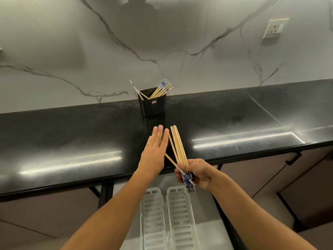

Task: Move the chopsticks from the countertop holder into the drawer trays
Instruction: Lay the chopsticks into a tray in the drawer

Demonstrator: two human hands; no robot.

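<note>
Countertop (72,132): a glossy black slab is running across the room, catching strips of light, with a veined marble wall (90,51) rising behind it.

Left hand (155,152): it is reaching out flat above the counter's front edge, back upward, fingers straight and relaxed and lying together, gripping nothing. Its thumb side is sitting right against the splayed sticks of the held bundle.

Holder (152,105): a black cup is standing upright on the counter near the wall, beyond both hands and well apart from them.

Remaining chopsticks (162,90): a cluster is leaning out over the holder's right rim with blue-patterned ends up; one stick is leaning the other way, to the left.

Held bundle (177,145): pale wooden chopsticks are fanning up and away from the right hand, plain tips pointing toward the holder, one stick straying left and passing under the left hand.

Right hand (196,173): its fingers are curling tightly round the bundle's blue-patterned ends, above the open drawer, just in front of the counter edge.

Drawer trays (153,222): two white slotted trays are lying side by side in the open drawer, below and between the forearms — the bundle's lower ends are hanging just above the right tray's far end.

Wall socket (274,27): a white plate is sitting high on the wall, far right.
</note>
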